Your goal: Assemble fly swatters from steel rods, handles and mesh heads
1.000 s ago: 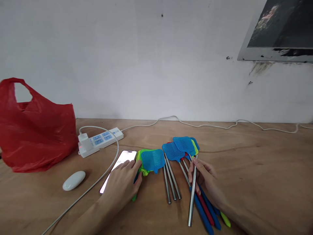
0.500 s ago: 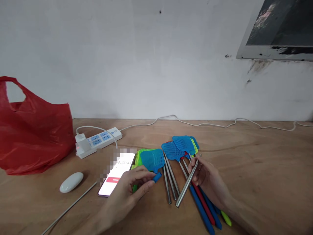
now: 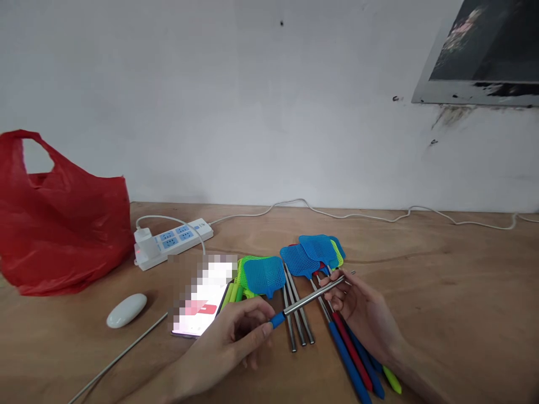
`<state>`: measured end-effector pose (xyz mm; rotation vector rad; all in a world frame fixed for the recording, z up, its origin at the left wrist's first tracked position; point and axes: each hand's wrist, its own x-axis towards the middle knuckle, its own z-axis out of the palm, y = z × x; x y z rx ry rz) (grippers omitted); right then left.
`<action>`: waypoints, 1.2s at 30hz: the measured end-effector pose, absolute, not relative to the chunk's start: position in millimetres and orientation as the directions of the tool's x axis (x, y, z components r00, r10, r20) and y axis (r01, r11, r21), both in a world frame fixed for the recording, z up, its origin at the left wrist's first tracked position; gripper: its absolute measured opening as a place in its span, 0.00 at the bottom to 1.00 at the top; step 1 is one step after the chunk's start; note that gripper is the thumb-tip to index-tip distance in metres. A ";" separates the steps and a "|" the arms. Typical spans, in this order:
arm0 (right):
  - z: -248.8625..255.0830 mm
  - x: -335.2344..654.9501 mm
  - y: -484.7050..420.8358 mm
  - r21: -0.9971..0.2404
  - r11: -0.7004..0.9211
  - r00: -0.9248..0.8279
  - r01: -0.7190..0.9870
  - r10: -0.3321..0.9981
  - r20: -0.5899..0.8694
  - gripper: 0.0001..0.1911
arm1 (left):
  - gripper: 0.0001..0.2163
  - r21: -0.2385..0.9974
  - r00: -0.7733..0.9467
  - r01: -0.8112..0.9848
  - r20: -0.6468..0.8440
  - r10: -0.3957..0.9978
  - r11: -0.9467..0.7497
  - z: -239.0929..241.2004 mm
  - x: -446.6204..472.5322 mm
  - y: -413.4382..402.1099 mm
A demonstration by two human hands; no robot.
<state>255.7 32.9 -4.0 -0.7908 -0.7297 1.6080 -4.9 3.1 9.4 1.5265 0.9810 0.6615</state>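
My left hand [image 3: 236,339] pinches a blue handle grip [image 3: 278,320], mostly hidden by the fingers. A metal tube [image 3: 309,299] is held by my right hand [image 3: 368,314], fingers closed around its far end. The tube's near end meets the grip's open end; how deep it sits I cannot tell. Beneath lie loose metal tubes [image 3: 301,317], side by side. Left of these, a blue fly swatter head [image 3: 264,275] lies over yellow-green ones, near green grips [image 3: 231,293]. Fly swatters with blue heads [image 3: 318,249] and blue and red handles [image 3: 349,359] lie under my right hand.
A lit phone [image 3: 210,286] lies left of the swatter heads. Further left are a white power strip [image 3: 179,238], a red plastic bag [image 3: 71,224], a white oval object [image 3: 126,310] and a thin rod or cable [image 3: 122,356]. A white cord [image 3: 353,215] runs along the wall.
The metal tube has swung from pointing down towards me to pointing left, and its near end now meets the blue grip. My left hand has shifted slightly right and down.
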 end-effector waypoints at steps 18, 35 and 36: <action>-10.5 245.4 21.7 -0.949 -0.129 -0.302 -0.288 0.953 -0.038 0.19 | 0.21 0.949 0.480 0.315 -0.141 0.866 -0.021 2.6 -0.4 1.8; -7.5 258.1 25.0 -0.954 -0.048 -0.303 -0.297 0.952 0.046 0.15 | 0.20 0.729 0.470 0.604 0.000 0.883 -0.321 13.7 -5.9 2.1; -6.7 256.8 24.0 -0.954 -0.051 -0.329 -0.297 0.943 0.052 0.15 | 0.20 0.730 0.481 0.588 0.030 0.876 -0.348 16.2 -5.1 1.6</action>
